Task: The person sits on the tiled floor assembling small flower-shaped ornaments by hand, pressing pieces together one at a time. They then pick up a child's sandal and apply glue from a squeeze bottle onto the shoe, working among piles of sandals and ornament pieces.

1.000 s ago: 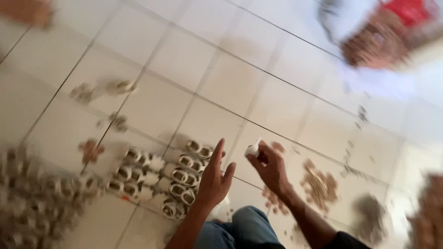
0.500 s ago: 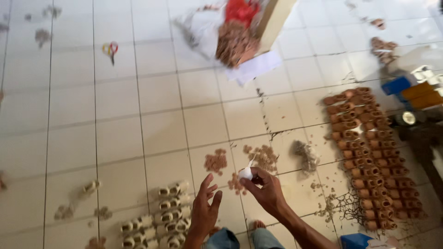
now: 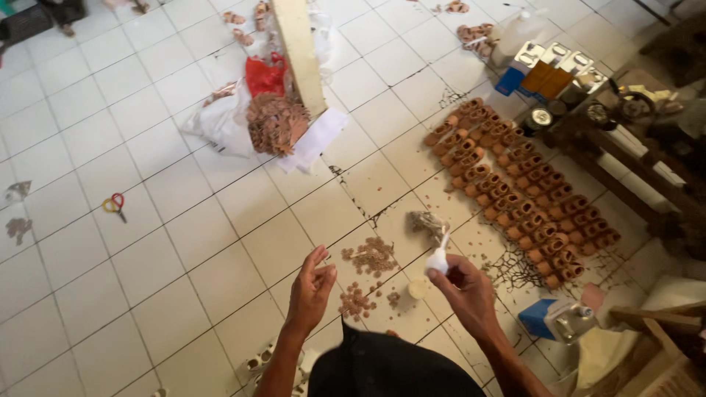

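Both hands have risen clear of the white pieces since half a second ago. Left hand hangs open, fingers loosely curled (nothing in it). Right hand pinches a small white piece above the tiled floor, brown rows beyond.

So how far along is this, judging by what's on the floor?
Done, by the look of it: a long block of brown pieces lies in tidy rows on the tiled floor. In hand: the right hand pinches one small white piece; the left hand is open and empty. Apparently left: loose brown bits lying between the hands, and a heaped pile further off.
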Demonstrator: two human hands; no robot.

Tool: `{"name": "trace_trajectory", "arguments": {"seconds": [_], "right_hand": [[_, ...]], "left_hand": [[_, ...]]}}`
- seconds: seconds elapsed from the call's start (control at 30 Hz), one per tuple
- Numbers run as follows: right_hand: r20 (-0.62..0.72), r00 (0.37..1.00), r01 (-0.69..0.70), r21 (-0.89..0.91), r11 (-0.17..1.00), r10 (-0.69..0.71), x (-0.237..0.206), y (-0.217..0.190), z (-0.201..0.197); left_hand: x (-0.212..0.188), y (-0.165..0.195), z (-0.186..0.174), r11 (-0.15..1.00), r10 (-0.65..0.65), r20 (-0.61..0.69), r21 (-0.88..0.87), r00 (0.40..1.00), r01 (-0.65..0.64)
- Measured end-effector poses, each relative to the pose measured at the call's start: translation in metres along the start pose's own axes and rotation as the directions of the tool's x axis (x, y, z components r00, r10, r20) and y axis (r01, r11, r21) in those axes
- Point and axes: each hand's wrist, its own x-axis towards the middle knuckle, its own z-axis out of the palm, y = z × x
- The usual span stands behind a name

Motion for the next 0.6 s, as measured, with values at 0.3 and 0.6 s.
{"name": "trace_trajectory", "arguments": {"seconds": [0.3,0.6], "right_hand": [[-0.098,0.991,0.123,0.386,0.914,-0.092,0.119,-0.002,-0.017],[-0.129,0.989,0.116,0.388,0.914,-0.071,0.396,-0.103,0.096]], "left_hand": [[0.153,-0.028,-0.005,0.994,0.037,-0.020,-0.107,0.999,-0.038],[0.480,0.006,-0.077,0.985,0.167,0.201,0.006,0.965,-0.172]]}}
